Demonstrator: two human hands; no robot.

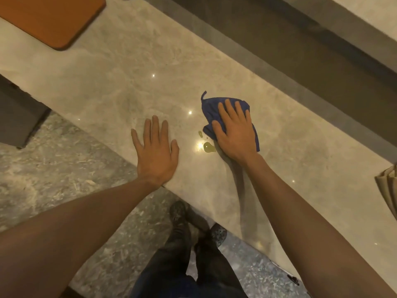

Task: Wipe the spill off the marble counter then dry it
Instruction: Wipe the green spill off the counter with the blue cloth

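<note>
A small yellowish spill (208,146) with a few droplets lies on the glossy marble counter (120,87), near its front edge. My right hand (234,132) presses flat on a blue cloth (209,104), which touches the spill's right side. The cloth is folded and mostly hidden under the palm. My left hand (155,149) rests flat on the counter to the left of the spill, fingers spread, holding nothing.
An orange-brown mat (53,18) lies at the counter's far left. A dark channel (279,46) runs along the counter's back. A beige folded cloth (387,190) sits at the right edge. Below the counter are stone floor and my legs.
</note>
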